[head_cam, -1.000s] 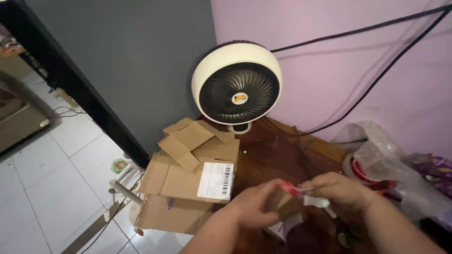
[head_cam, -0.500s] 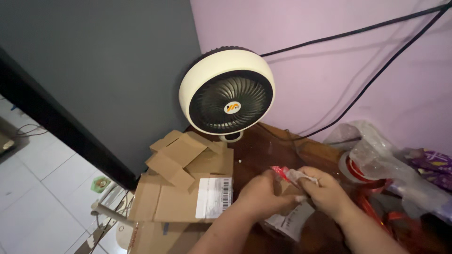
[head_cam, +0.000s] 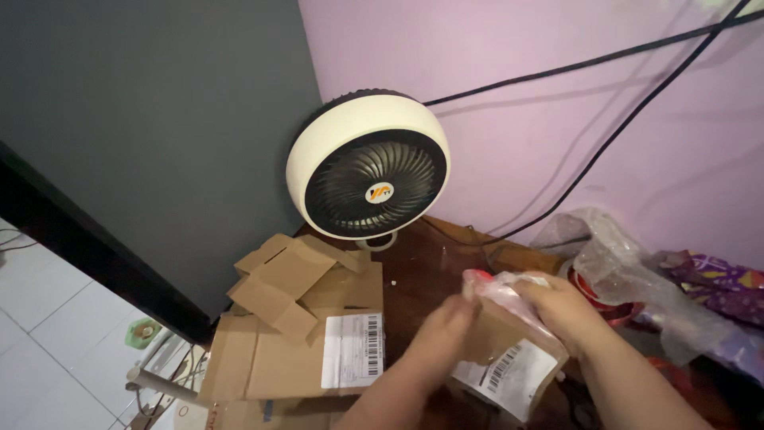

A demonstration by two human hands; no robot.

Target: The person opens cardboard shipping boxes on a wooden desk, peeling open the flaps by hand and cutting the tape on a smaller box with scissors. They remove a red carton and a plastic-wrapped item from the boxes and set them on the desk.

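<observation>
Head camera looks down on our two hands meeting over a dark, glossy wooden table. Between them we hold a small cardboard parcel, matte brown, boxy, with a white barcode label on its lower face and a skin of thin, crinkled clear plastic wrap bunched over its top, tinged red at the upper left corner. Our left hand is curled against the parcel's left side, fingers pressed to the cardboard. Our right hand is closed over the top right edge, gripping the parcel and the wrap together. The parcel sits low in the middle of the view, tilted, its labelled face turned toward us, held just above the table.

To the left lie flattened cardboard boxes, rough and creased, flaps splayed, one bearing a white shipping label; they overhang the table edge above a white tiled floor. Behind them stands a round desk fan with a smooth cream rim and a dark ribbed grille, on a small ring foot. It backs into the corner where a flat grey panel meets a pink wall, across which black cables run. At right we see a heap of cloudy, crumpled plastic bags over something red, and a purple printed wrapper beyond.
</observation>
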